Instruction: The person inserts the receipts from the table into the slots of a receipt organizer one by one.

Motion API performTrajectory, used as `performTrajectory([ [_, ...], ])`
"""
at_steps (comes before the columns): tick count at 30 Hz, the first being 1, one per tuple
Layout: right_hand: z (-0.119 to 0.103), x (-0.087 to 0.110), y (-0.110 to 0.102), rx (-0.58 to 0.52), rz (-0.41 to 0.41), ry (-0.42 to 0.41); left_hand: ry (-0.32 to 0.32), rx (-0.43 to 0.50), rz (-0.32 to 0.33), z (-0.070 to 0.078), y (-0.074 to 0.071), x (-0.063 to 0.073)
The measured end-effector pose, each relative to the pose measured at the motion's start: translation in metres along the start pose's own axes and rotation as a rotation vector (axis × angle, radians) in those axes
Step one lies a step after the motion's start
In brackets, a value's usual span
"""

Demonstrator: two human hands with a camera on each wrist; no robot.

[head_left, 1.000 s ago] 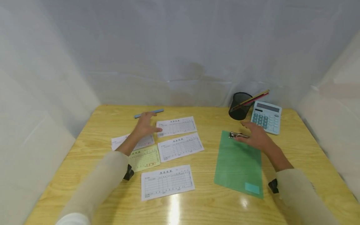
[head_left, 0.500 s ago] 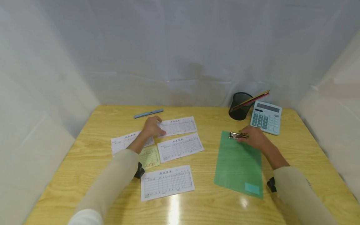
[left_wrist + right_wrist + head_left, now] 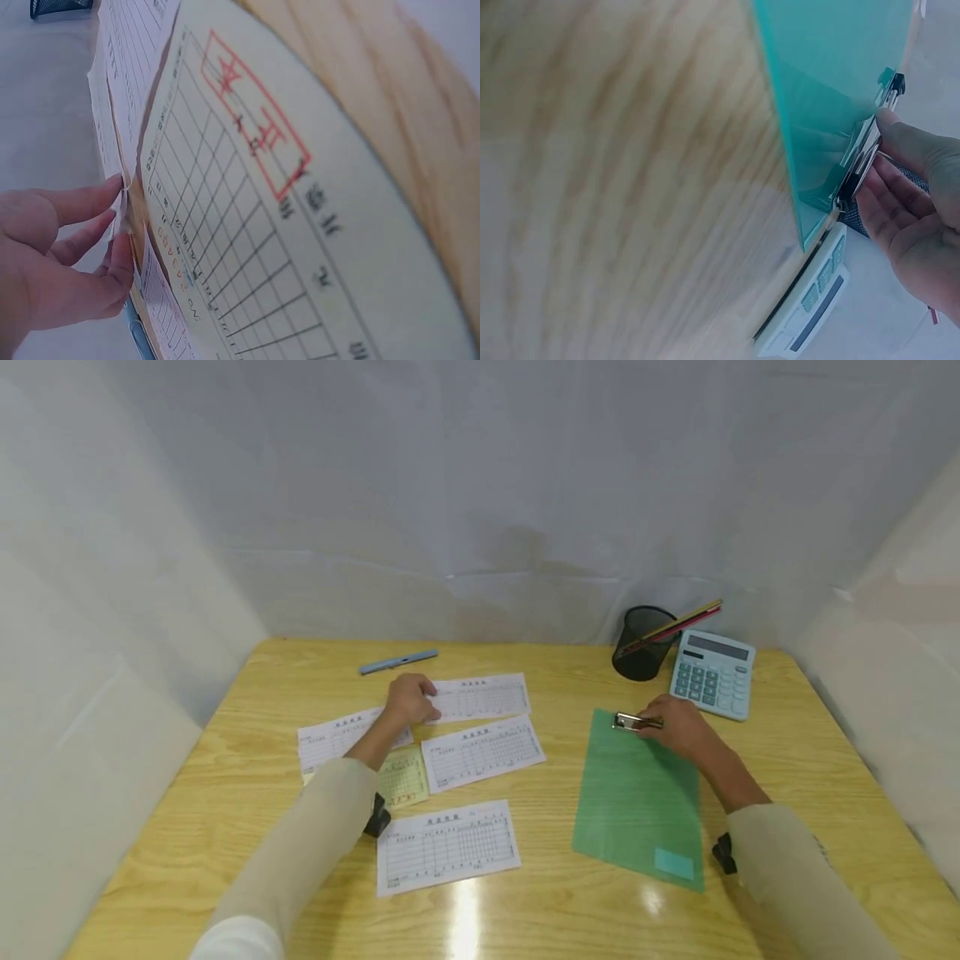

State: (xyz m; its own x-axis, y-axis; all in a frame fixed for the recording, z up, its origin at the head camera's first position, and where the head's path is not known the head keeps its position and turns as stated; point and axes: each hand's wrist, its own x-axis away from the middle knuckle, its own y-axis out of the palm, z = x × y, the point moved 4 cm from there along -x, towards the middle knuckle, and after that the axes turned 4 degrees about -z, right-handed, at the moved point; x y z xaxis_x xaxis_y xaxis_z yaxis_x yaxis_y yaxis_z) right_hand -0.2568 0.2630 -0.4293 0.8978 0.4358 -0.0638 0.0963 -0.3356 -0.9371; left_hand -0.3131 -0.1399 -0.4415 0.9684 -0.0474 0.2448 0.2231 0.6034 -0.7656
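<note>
My left hand pinches the left end of the farthest white receipt slip; in the left wrist view its thumb and fingertips meet at the paper's edge. My right hand grips the metal clip at the top of a translucent green clipboard, thumb on one side and fingers on the other in the right wrist view. That board lies on the table with a pale blue label near its bottom corner.
Other white slips lie left of the board, one nearer the front. A yellow slip is partly under my left arm. Behind are a blue pen, a black mesh pencil cup and a calculator.
My left hand has come down from beside the pen onto the farthest slip, which has shifted slightly right. My right hand's fingers have closed on the clip.
</note>
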Motion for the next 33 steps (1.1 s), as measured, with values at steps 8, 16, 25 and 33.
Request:
performTrajectory([
  [8,0.000,-0.001,0.000,0.018,0.026,-0.022,0.011,0.031,0.045,0.000,0.000,0.003],
  [16,-0.004,-0.002,0.000,0.043,-0.030,0.056,0.029,0.080,0.094,0.001,-0.007,0.006],
  [25,0.000,-0.001,-0.001,0.048,-0.063,0.072,0.026,0.167,0.136,0.004,-0.016,0.009],
  [33,-0.003,0.002,0.002,0.052,-0.062,0.066,0.067,0.313,0.123,0.009,-0.023,0.013],
])
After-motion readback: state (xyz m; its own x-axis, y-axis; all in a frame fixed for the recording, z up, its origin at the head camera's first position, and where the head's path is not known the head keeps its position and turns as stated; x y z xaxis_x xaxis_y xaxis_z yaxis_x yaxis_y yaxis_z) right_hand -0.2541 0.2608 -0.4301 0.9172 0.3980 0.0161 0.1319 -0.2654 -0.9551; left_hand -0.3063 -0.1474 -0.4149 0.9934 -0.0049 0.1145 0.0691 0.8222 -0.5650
